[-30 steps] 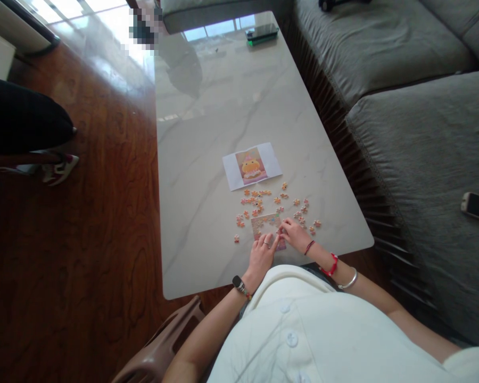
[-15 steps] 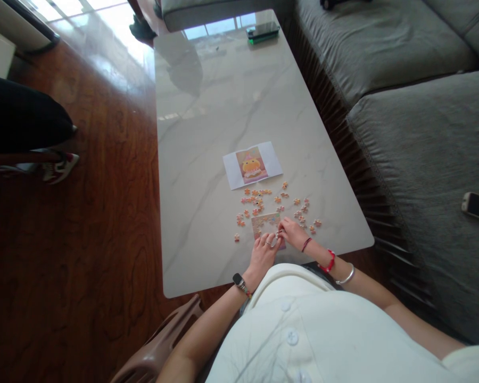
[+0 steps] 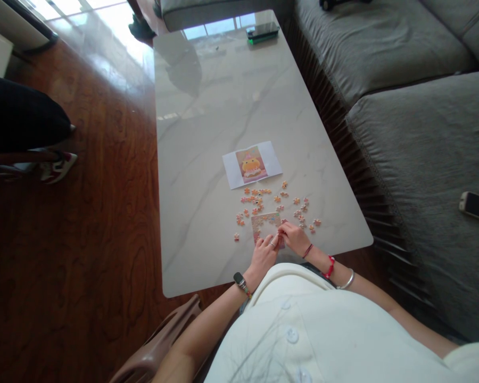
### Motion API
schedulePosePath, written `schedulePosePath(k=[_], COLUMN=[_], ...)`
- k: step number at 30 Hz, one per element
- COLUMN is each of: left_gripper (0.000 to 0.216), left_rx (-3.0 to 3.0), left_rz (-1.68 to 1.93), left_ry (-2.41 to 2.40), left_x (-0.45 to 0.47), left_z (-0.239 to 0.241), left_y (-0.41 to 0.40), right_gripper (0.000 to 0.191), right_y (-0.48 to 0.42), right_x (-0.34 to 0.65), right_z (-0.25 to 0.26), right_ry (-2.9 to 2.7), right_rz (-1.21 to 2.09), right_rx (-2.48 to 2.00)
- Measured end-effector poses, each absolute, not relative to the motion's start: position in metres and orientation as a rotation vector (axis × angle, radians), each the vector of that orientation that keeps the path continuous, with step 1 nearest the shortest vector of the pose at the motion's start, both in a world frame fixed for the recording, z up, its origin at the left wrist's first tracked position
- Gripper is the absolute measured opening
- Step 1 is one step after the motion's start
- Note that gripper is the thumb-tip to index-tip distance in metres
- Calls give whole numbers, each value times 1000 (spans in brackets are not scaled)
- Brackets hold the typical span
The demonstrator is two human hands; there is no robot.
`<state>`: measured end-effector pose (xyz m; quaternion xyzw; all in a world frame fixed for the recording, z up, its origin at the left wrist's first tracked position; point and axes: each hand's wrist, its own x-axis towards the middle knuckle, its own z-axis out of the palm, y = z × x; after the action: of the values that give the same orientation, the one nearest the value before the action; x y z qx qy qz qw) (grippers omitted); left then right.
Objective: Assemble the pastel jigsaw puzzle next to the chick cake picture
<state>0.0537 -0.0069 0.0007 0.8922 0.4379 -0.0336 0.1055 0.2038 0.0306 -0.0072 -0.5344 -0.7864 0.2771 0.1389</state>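
Orange puzzle pieces (image 3: pixel 240 219) lie at ten o'clock of the puzzle board (image 3: pixel 265 223); left hand (image 3: pixel 264 256) at six, over its near edge, fingertips together with the right hand (image 3: pixel 297 239) at four, any grip unclear; pinkish pieces (image 3: pixel 304 208) at two!
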Motion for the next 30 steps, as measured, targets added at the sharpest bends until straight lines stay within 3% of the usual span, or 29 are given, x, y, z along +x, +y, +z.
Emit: schedulePosePath(k=[7,13,21,30], left_gripper=[35,43,44,39], left_rx=[2592,2564,2520,2584], left_rz=[-133,-133,-65,-46], left_ry=[1290,1277,1332,1283], left_x=[55,53,50,49], left_z=[2,4,2,3], left_y=[-7,-6,-9,-8], right_gripper=[16,9,21,4], right_y=[21,70,71,62], right_x=[211,223,229,223], right_z=[-14,-3,-3,-7], right_ry=[-2401,-1975,-2194,-2097], right_rz=[706,881,717,1002], right_rx=[-1297,-1619,-1753,-1694])
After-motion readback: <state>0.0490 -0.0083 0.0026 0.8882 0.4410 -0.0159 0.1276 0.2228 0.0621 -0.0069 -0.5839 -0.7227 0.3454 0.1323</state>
